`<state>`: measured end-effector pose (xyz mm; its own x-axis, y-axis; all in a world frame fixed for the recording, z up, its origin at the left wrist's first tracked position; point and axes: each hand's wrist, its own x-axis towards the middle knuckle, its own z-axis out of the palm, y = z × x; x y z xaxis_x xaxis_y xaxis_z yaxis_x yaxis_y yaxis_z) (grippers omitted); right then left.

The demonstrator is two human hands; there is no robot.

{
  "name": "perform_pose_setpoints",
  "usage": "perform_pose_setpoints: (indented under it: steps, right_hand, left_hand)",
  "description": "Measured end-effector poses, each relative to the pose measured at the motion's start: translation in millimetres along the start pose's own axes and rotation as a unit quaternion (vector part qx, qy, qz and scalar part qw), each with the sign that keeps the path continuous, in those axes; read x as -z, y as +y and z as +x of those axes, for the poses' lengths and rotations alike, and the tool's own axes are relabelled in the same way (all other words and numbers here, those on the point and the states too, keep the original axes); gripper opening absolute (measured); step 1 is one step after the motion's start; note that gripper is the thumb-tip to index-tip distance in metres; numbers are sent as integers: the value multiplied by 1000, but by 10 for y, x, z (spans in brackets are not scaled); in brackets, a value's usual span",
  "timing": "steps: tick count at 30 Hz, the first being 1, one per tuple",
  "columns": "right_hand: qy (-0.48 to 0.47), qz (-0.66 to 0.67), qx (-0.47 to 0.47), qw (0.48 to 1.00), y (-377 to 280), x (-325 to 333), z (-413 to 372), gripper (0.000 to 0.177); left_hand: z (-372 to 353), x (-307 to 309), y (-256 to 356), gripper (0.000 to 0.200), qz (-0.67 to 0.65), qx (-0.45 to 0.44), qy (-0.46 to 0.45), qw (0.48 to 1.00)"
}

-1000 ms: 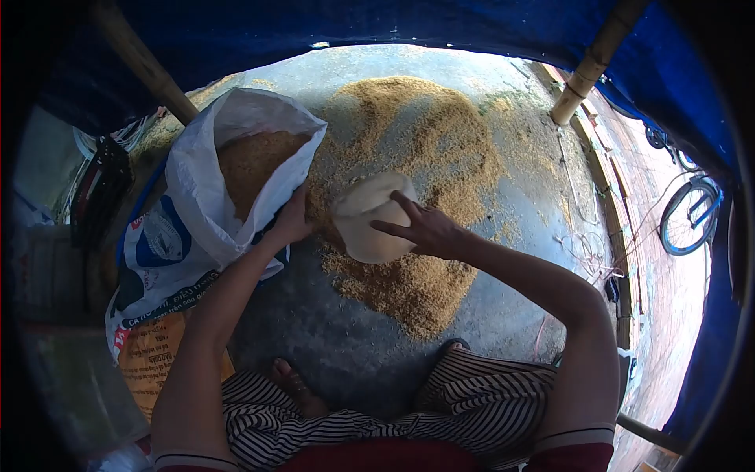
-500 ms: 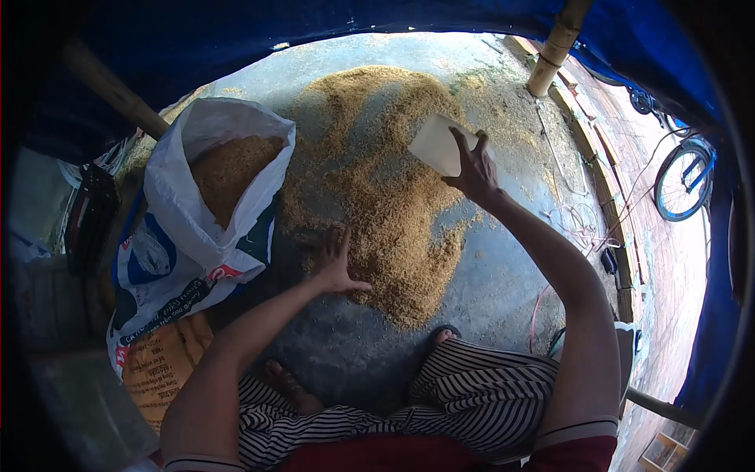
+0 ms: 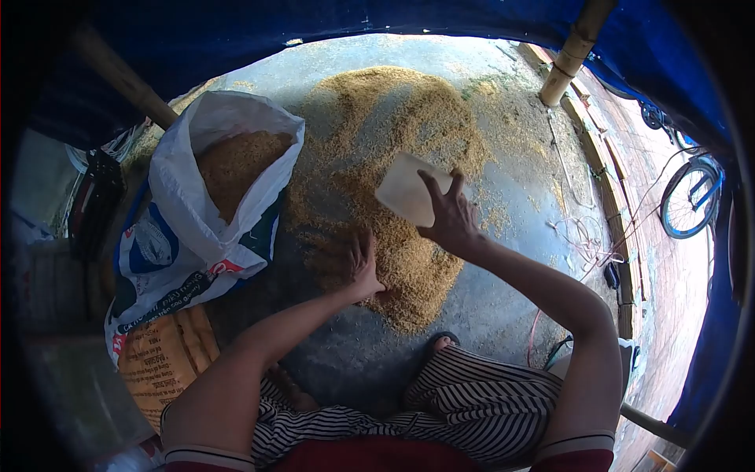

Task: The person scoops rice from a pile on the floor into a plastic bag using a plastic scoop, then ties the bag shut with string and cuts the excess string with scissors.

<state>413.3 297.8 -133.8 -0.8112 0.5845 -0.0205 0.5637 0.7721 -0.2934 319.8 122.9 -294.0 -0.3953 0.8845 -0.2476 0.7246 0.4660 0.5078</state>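
Observation:
A pile of golden grain (image 3: pixel 417 275), like unhusked rice or husks, is spread over the grey concrete floor. My left hand (image 3: pixel 363 267) lies against the pile's left side, fingers apart and holding nothing. Over the middle of the pile, my right hand (image 3: pixel 454 212) grips a pale translucent plastic container (image 3: pixel 413 189) by its right edge; its inside is not clearly visible. To the left stands a white woven sack (image 3: pixel 185 185), its mouth wide and partly filled with brownish grain (image 3: pixel 240 169).
An orange printed sack (image 3: pixel 169 358) lies beneath the white one. Bamboo poles (image 3: pixel 570 63) hold up a blue tarp (image 3: pixel 236 27). Bricks (image 3: pixel 617 212) edge the floor on the right, with a loose cord (image 3: pixel 586 240) nearby and a bicycle wheel (image 3: pixel 690 197) beyond.
My right hand has brought the container left and toward me, over the pile. My left hand has shifted right, further into the grain. The view has tilted slightly.

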Motion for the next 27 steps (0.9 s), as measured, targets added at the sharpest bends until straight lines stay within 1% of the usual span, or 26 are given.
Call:
perform_pose_setpoints:
  steps: [1, 2, 4, 8, 10, 11, 13, 14, 15, 16, 17, 19, 20, 21, 22, 23, 24, 25, 26, 27]
  right_hand:
    - [0, 0, 3, 1000, -41, -12, -52, 94]
    - [-9, 14, 13, 1000, -78, -27, -99, 95]
    - [-40, 52, 16, 998, -153, -14, -159, 95]
    - [-41, 78, 14, 996, -154, 7, -146, 96]
    - [-23, 120, -29, 992, -90, -7, -86, 94]
    - [-22, 121, -24, 992, -65, 9, -79, 94]
    - [-26, 98, -21, 995, -55, 62, -59, 93]
    - [-18, 87, -10, 996, -59, 105, -54, 94]
    - [-19, 91, 4, 996, -24, 93, -21, 94]
    - [-1, 93, -7, 996, 42, 56, 15, 95]
    - [17, 95, -20, 995, 137, 13, 61, 95]
    - [44, 152, -86, 984, 356, -98, 259, 93]
    - [-38, 327, -171, 929, 462, -50, 342, 90]
    - [-63, 433, -258, 861, 541, -43, 381, 87]
    - [-48, 508, -315, 800, 640, -94, 421, 82]
    - [-32, 577, -369, 728, 768, -189, 457, 78]
    - [-28, 576, -370, 728, 1059, -468, 500, 78]
    - [-32, 541, -178, 821, 1434, -853, 537, 70]
    - [-35, 508, -83, 857, 1517, -887, 492, 66]
    - [-28, 474, 12, 880, 1596, -917, 445, 62]
  left_hand:
    - [1, 15, 62, 141, -37, 33, -4, 999]
    - [13, 33, 100, 141, -38, 35, -1, 999]
    - [60, 66, 141, 135, -90, 82, -18, 992]
    - [217, -14, 115, 132, -137, 108, -1, 985]
    - [329, -21, 64, 130, -121, 29, 68, 990]
    - [397, 1, 26, 130, -119, 31, 73, 990]
    - [467, 148, -46, 122, -142, -154, 62, 976]
    - [459, 221, -37, 122, -137, -145, 73, 977]
    - [413, 380, 80, 113, -55, -71, -24, 996]
    - [369, 504, 141, 105, 23, 5, -122, 992]
    - [344, 600, 137, 105, 23, 13, -116, 993]
    - [334, 774, 135, 85, 96, -39, -144, 984]
    - [328, 869, 142, 85, 97, -36, -141, 985]
    - [322, 998, 165, 77, 142, -48, -178, 973]
    - [314, 1119, 188, 69, 187, -60, -213, 957]
    - [286, 1233, 206, 69, 188, -62, -211, 957]
    - [253, 1336, 205, 63, 186, -59, -200, 960]
    - [240, 1430, 193, 58, 185, -59, -190, 962]
    - [249, 1511, 155, 56, 193, -58, -180, 963]
    - [263, 1579, 97, 55, 200, -56, -170, 963]
